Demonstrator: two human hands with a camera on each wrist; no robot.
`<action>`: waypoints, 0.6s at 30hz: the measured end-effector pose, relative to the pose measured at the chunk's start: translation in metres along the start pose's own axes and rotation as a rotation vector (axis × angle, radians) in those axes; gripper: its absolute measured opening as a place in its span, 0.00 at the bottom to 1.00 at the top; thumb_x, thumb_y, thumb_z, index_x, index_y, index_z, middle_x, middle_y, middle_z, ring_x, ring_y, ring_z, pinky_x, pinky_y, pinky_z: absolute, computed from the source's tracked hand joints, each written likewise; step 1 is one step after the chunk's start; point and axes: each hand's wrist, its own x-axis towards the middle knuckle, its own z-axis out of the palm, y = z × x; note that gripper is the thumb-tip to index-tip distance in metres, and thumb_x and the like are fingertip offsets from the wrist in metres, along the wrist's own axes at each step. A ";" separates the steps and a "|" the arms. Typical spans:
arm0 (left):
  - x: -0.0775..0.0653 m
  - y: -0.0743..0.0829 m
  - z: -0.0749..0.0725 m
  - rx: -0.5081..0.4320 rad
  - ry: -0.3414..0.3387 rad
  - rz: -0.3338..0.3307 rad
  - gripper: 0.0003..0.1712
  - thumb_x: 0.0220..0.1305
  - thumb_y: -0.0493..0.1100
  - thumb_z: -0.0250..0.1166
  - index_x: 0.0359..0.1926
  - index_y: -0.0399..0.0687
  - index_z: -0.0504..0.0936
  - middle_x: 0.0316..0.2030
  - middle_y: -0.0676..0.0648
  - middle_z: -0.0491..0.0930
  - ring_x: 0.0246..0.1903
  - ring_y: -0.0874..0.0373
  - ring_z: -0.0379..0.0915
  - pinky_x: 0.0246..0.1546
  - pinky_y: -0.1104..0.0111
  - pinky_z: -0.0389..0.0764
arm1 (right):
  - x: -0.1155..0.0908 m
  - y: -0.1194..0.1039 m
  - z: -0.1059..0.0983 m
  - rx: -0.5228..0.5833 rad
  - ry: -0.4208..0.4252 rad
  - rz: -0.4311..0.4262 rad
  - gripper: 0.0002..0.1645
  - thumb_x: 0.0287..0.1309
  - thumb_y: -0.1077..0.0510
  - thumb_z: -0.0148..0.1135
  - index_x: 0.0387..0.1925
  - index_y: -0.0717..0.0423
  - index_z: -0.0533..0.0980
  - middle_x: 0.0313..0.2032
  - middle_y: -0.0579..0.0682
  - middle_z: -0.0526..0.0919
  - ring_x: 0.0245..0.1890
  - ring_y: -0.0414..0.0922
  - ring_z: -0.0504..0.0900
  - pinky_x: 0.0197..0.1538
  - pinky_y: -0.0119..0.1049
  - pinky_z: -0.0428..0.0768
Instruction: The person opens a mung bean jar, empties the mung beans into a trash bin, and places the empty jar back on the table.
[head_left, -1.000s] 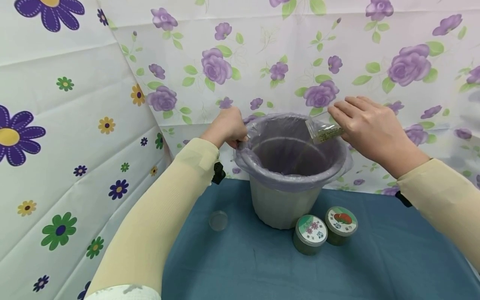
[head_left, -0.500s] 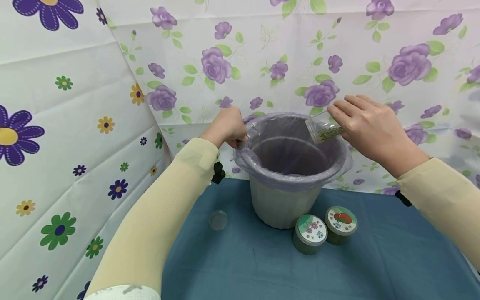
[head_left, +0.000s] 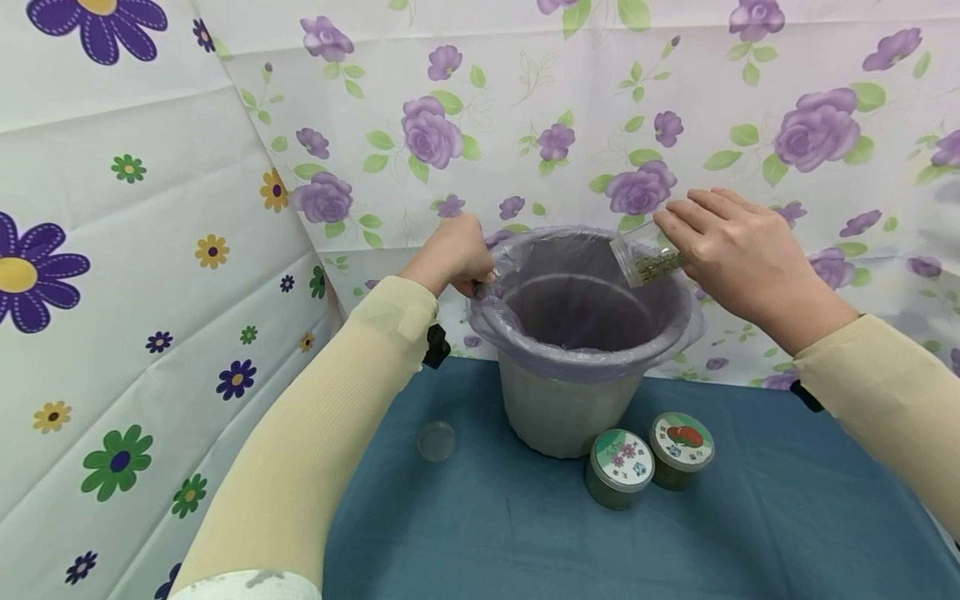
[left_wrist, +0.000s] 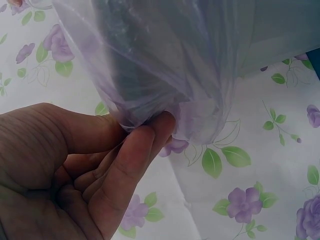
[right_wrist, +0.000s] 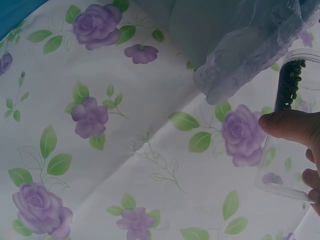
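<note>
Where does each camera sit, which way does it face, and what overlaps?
Head: worn on the head, facing forward and down at the bin; left hand, right hand and sleeves show.
Left wrist: on that wrist, facing the purple liner; the left hand pinches it.
Right wrist: on that wrist, facing the floral backdrop; the right hand holds a clear jar at the edge.
Shared: head and right wrist both show jar and liner.

Left arm (head_left: 322,425) outstretched, left grip (head_left: 456,252) pinching, right arm (head_left: 881,396) angled inward, right grip (head_left: 738,254) curled

Floral sheets (head_left: 495,100) behind a blue-covered table (head_left: 525,533) suggest a makeshift booth.
</note>
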 end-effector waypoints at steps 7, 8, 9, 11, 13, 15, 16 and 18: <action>0.002 -0.001 0.001 0.003 -0.004 -0.006 0.08 0.54 0.41 0.68 0.27 0.40 0.80 0.21 0.43 0.82 0.21 0.53 0.83 0.27 0.66 0.83 | -0.001 0.000 0.001 -0.002 0.005 -0.001 0.34 0.40 0.71 0.71 0.54 0.62 0.74 0.48 0.61 0.81 0.50 0.59 0.78 0.55 0.51 0.75; 0.003 -0.002 0.001 0.005 -0.005 -0.005 0.08 0.54 0.40 0.68 0.27 0.40 0.80 0.21 0.43 0.83 0.21 0.53 0.84 0.26 0.67 0.83 | -0.001 0.000 0.001 -0.002 0.008 -0.002 0.33 0.40 0.71 0.70 0.54 0.62 0.74 0.47 0.61 0.81 0.50 0.59 0.78 0.55 0.51 0.75; 0.003 -0.002 0.001 0.006 -0.003 -0.004 0.08 0.53 0.40 0.68 0.27 0.40 0.80 0.22 0.42 0.83 0.21 0.53 0.84 0.24 0.67 0.83 | -0.001 0.000 0.001 -0.001 0.012 -0.003 0.33 0.40 0.71 0.70 0.54 0.63 0.75 0.47 0.61 0.81 0.49 0.59 0.78 0.55 0.52 0.75; 0.004 -0.002 0.002 0.006 -0.002 -0.005 0.08 0.53 0.40 0.68 0.28 0.39 0.79 0.22 0.42 0.83 0.22 0.53 0.84 0.23 0.68 0.82 | -0.001 0.000 0.001 0.000 0.020 -0.006 0.32 0.41 0.71 0.70 0.53 0.63 0.75 0.47 0.61 0.81 0.49 0.59 0.79 0.55 0.52 0.76; 0.004 -0.001 0.002 0.005 0.000 -0.006 0.08 0.52 0.39 0.68 0.28 0.39 0.79 0.22 0.42 0.83 0.22 0.53 0.84 0.21 0.69 0.82 | -0.001 0.000 0.002 0.001 0.026 -0.007 0.31 0.42 0.71 0.69 0.53 0.63 0.75 0.47 0.61 0.81 0.49 0.59 0.79 0.54 0.52 0.76; 0.005 -0.001 0.002 -0.004 0.002 -0.009 0.07 0.52 0.38 0.68 0.28 0.38 0.78 0.23 0.42 0.83 0.22 0.53 0.84 0.20 0.70 0.81 | -0.001 0.000 0.002 0.001 0.032 -0.009 0.31 0.42 0.71 0.69 0.53 0.63 0.75 0.47 0.61 0.81 0.49 0.59 0.79 0.54 0.52 0.76; 0.004 -0.001 0.001 -0.005 0.000 -0.010 0.07 0.52 0.38 0.67 0.28 0.38 0.78 0.23 0.42 0.83 0.22 0.53 0.84 0.20 0.70 0.81 | -0.001 0.000 0.002 0.001 0.034 -0.009 0.31 0.42 0.71 0.69 0.53 0.63 0.75 0.47 0.61 0.81 0.48 0.59 0.79 0.54 0.52 0.76; 0.004 0.000 0.001 -0.009 -0.001 -0.010 0.07 0.52 0.37 0.67 0.28 0.38 0.78 0.24 0.42 0.82 0.22 0.53 0.84 0.20 0.70 0.81 | -0.001 0.000 0.002 0.002 0.039 -0.008 0.30 0.42 0.71 0.69 0.52 0.63 0.75 0.46 0.61 0.81 0.48 0.59 0.79 0.53 0.52 0.76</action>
